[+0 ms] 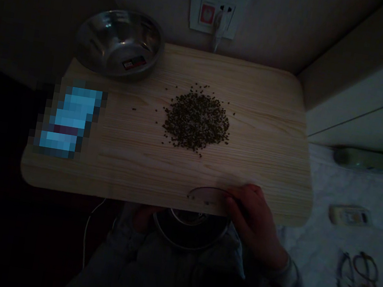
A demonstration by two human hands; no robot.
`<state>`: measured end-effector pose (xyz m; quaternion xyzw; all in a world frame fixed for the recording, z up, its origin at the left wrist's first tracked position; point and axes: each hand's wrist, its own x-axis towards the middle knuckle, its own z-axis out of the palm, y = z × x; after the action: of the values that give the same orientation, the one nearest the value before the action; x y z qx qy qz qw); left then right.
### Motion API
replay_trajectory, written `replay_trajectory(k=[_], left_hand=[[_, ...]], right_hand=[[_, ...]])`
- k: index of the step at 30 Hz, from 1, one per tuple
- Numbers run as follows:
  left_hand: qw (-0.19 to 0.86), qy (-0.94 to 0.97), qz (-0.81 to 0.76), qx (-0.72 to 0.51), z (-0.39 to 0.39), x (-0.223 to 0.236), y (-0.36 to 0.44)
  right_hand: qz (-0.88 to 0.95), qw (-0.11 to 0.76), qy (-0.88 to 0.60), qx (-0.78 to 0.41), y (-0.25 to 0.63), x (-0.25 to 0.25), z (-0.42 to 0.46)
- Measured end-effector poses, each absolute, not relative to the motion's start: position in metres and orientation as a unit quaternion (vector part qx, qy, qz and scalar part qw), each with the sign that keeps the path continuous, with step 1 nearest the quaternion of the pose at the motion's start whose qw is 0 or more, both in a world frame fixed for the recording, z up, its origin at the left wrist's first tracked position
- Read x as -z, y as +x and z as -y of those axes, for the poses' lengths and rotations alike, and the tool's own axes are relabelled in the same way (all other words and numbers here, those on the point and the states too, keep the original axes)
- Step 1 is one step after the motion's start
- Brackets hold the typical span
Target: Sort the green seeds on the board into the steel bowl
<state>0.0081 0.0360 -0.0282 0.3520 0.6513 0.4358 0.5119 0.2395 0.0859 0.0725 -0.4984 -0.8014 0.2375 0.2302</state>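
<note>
Thin scraper pinched in fingers of right hand at table edge; grain pile spread mid-table. Sweeping toward round container apparently under way, steady container called for. Left hand's grip cannot be told.

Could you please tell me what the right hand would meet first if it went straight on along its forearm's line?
Probably the pile of small dark grains on the board: the right hand points up and left towards it, though its height above the board is unclear.
</note>
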Motion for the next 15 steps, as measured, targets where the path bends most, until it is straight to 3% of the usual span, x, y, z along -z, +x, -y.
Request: replay_trajectory(k=[15], left_hand=[[0.543,0.277,-0.648,-0.457,-0.0369,0.0267,0.0041]], right_hand=[[0.823,0.215,-0.446,-0.279,0.2338,-0.0707,-0.0764]])
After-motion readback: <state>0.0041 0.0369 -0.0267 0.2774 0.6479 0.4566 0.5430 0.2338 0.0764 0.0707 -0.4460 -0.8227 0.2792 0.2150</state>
